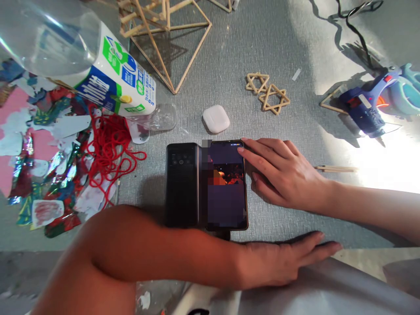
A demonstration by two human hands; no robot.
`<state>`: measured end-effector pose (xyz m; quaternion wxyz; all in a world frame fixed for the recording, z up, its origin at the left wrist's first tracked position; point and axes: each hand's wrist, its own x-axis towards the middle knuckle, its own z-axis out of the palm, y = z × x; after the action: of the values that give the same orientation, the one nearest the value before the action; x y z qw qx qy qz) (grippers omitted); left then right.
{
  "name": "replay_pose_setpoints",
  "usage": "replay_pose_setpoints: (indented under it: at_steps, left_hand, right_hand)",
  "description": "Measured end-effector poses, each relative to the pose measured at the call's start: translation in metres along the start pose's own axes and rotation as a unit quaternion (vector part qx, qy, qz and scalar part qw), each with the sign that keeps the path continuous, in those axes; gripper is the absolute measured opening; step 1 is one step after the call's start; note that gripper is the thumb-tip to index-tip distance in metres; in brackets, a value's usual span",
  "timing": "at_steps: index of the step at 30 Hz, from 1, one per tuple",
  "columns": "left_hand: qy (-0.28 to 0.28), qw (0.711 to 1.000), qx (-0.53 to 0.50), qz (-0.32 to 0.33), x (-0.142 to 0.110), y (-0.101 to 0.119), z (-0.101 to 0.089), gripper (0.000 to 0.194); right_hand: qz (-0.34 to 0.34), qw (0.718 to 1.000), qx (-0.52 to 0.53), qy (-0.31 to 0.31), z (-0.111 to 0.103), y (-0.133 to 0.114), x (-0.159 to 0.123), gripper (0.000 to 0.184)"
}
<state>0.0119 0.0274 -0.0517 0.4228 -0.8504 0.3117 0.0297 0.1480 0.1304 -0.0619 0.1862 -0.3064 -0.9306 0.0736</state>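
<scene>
Right hand (284, 175): fingers extended, narrowly spaced, touching the black rectangular phone (226, 205), screen lit, on the grey textured tabletop (236, 57). Left hand (275, 262): fingers slightly parted (underside hidden; I cannot tell). Two six-pointed wooden stars (277, 112) are formed; I cannot determine what remains.

The grey textured tabletop (193, 201) carries a phone (226, 205), white case (216, 119), stick stars (274, 99) and blue glue gun (362, 109).

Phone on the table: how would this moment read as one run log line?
right hand: open, at phone's right edge | left hand: open, holding nothing | phone: flat, lit | black device: beside phone | white case: beyond phone
</scene>
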Motion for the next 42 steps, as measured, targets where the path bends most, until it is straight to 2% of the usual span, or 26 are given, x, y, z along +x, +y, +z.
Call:
replay_pose_setpoints:
  at_steps: [3,9,14,21,28,31,32,34,36,37,40,42]
  left_hand:
    - [-0.037,0.988,0.106,0.108,0.000,0.007,-0.002,0.035]
    - [-0.110,0.953,0.196,0.205,-0.003,0.017,-0.003,0.032]
    - [-0.163,0.912,0.251,0.281,-0.001,0.018,-0.004,0.031]
    - [-0.234,0.837,0.318,0.379,-0.002,0.021,-0.005,0.029]
    - [-0.298,0.740,0.378,0.469,0.000,0.018,-0.013,0.029]
    - [-0.309,0.703,0.464,0.441,0.003,0.010,-0.017,0.030]
    - [-0.308,0.687,0.522,0.402,0.003,0.008,-0.017,0.031]
    - [-0.309,0.634,0.646,0.292,0.002,0.005,-0.015,0.034]
    - [-0.311,0.588,0.716,0.211,0.001,0.004,-0.011,0.037]
    - [-0.313,0.580,0.726,0.196,0.000,0.005,-0.010,0.039]
    - [-0.312,0.593,0.715,0.202,0.001,0.005,-0.010,0.039]
    - [-0.319,0.622,0.672,0.245,0.003,0.005,-0.014,0.034]
  right_hand:
    - [0.001,1.000,-0.002,-0.003,0.000,0.000,0.000,0.058]
    - [0.001,1.000,0.001,0.003,0.000,0.000,0.000,0.058]
    - [0.005,1.000,0.004,0.000,0.000,-0.001,0.000,0.058]
    - [-0.004,1.000,-0.008,0.000,-0.001,0.000,0.001,0.056]
    - [-0.001,1.000,-0.012,0.002,-0.001,0.000,0.001,0.055]
    - [-0.001,1.000,-0.012,0.001,-0.001,0.000,0.001,0.055]
    - [-0.001,1.000,-0.012,0.001,-0.001,0.000,0.001,0.055]
    - [-0.001,1.000,-0.012,0.001,-0.001,0.000,0.001,0.055]
    - [-0.001,1.000,-0.013,0.001,-0.001,0.000,0.001,0.055]
    - [-0.002,1.000,-0.013,0.001,0.000,0.000,0.001,0.056]
    - [-0.004,1.000,-0.010,0.001,0.000,0.000,0.000,0.057]
    - [-0.001,1.000,-0.007,0.002,0.000,0.000,0.000,0.057]
